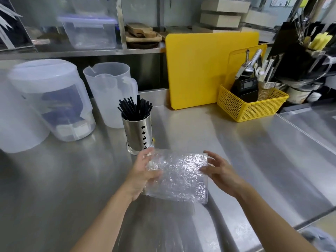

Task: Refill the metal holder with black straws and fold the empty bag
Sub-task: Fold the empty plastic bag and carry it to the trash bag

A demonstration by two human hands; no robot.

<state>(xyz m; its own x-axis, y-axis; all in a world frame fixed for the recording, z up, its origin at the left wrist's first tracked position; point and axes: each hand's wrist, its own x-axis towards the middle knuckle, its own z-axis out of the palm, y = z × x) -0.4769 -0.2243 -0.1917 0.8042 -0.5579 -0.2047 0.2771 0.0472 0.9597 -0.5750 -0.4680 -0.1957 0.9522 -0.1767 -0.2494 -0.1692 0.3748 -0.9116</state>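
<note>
A perforated metal holder [137, 131] stands upright on the steel counter, packed with black straws [135, 109] that fan out above its rim. Just in front of it I hold a crinkled clear plastic bag [179, 176], folded into a flat rectangle, above the counter. My left hand [143, 174] grips the bag's left edge, thumb on top. My right hand [219, 172] pinches the bag's right edge, fingers spread. No straws show inside the bag.
Two translucent plastic jugs [109, 91] and a lidded container [49, 99] stand at the left. A yellow cutting board [198, 70] leans on the back wall. A yellow basket [251, 104] of tools sits at the right. The steel counter [254, 151] stretches around the bag.
</note>
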